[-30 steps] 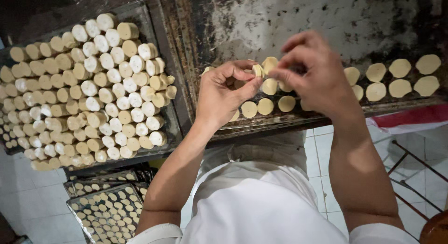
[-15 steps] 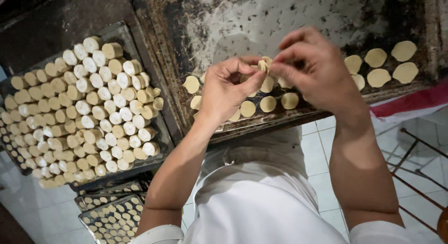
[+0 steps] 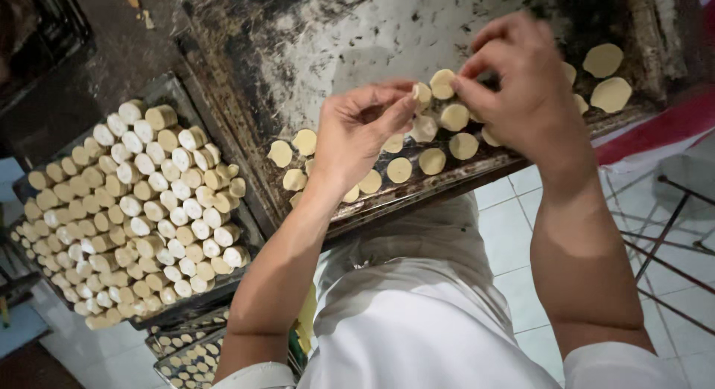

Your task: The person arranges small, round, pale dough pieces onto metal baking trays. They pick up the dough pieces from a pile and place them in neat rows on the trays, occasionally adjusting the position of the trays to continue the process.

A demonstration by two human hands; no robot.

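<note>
Dough piece [image 3: 442,82] is pinched between the fingertips of the left hand [image 3: 357,132] and the right hand [image 3: 521,84], above a dark baking tray [image 3: 313,54] with flat dough discs [image 3: 399,169], while a crate [image 3: 186,303] of dough rolls [image 3: 141,203] sits at the left.

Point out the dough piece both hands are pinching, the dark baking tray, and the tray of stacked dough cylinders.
dough piece [image 3: 441,82], head view, its rounded top.
baking tray [image 3: 357,39], head view, bare floured surface.
tray of dough cylinders [image 3: 167,84], head view, its far rim.
</note>
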